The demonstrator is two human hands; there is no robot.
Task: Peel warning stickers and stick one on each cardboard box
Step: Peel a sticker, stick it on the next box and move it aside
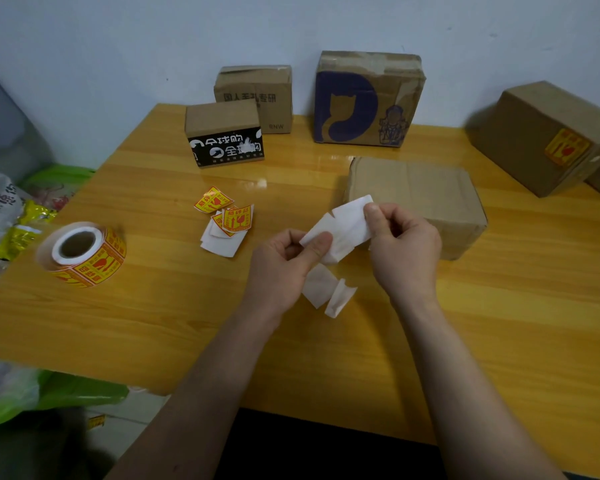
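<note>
1. Pinching a white strip of sticker backing between them, the left hand holds its lower left end under the thumb and the right hand grips its upper right end with curled fingers; the strip shows its blank side, held above the counter
2. Just below the hands lie crumpled white backing scraps; directly behind the right hand sits a plain cardboard box, with no sticker on the faces in view
3. Left of the grip lies a small pile of loose yellow warning stickers on white backing, and further left a sticker roll near the counter's edge
4. Along the wall stand a black-printed box, a taller box behind it, and a blue-printed box; the far right box bears a yellow sticker
5. The counter is glossy yellow wood against a pale wall; plastic bags lie off its left side
</note>
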